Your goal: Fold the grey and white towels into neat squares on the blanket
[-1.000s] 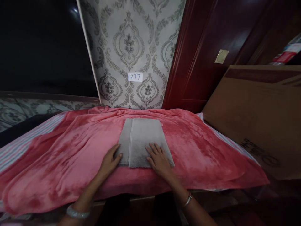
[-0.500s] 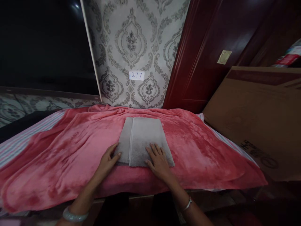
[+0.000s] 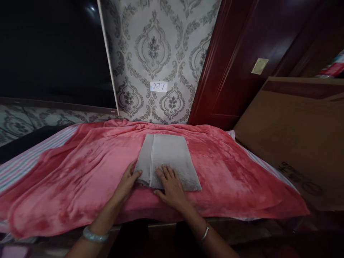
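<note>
A grey, plush-looking towel [image 3: 172,150] lies folded flat on a pink blanket [image 3: 107,161], with a long fold edge running near its left side. My left hand [image 3: 128,181] is at the towel's near left corner, thumb over the top and fingers along the side, stretched rather than curled. Flat on the near part of the towel rests my right hand [image 3: 170,184], fingers spread and thumb apart. The undersides of both hands are hidden.
A large cardboard box [image 3: 301,136] stands at the right, with part of a bottle [image 3: 333,68] above it. A dark television screen [image 3: 53,53] is at the back left. Behind the blanket rises a patterned wall [image 3: 153,46] bearing a paper label [image 3: 158,86].
My right hand has slid left across the towel, closer to the fold edge. My left hand stays at the left corner. The view has shifted slightly.
</note>
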### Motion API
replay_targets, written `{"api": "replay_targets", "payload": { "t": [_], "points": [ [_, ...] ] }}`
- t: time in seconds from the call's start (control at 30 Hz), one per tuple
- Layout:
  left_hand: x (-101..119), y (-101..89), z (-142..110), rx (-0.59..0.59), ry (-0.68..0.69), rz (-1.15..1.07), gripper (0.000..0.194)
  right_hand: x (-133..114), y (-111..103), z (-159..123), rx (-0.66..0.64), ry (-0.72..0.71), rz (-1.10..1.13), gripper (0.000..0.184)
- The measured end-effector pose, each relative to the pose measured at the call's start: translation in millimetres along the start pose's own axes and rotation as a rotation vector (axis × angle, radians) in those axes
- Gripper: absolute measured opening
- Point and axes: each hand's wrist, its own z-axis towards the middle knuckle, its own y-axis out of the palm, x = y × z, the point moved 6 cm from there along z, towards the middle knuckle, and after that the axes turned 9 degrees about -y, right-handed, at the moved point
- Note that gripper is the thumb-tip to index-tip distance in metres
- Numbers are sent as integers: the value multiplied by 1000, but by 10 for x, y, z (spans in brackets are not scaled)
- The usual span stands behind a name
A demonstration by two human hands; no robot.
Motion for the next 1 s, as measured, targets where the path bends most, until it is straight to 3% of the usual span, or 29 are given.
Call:
{"api": "replay_targets", "payload": {
  "t": [0.27, 0.6, 0.77, 1.0],
  "points": [
    [78, 215, 60, 33, 111, -92, 85, -19, 51, 143, 94, 106, 22, 75],
    [56, 154, 55, 38, 152, -193, 59, 63, -1, 183, 132, 111, 69, 79],
    [7, 123, 70, 40, 121, -152, 69, 86, -64, 204, 134, 112, 105, 73],
    [-42, 148, 112, 1, 144, -59, 92, 165, -212, 231, 107, 126, 200, 78]
  ]
}}
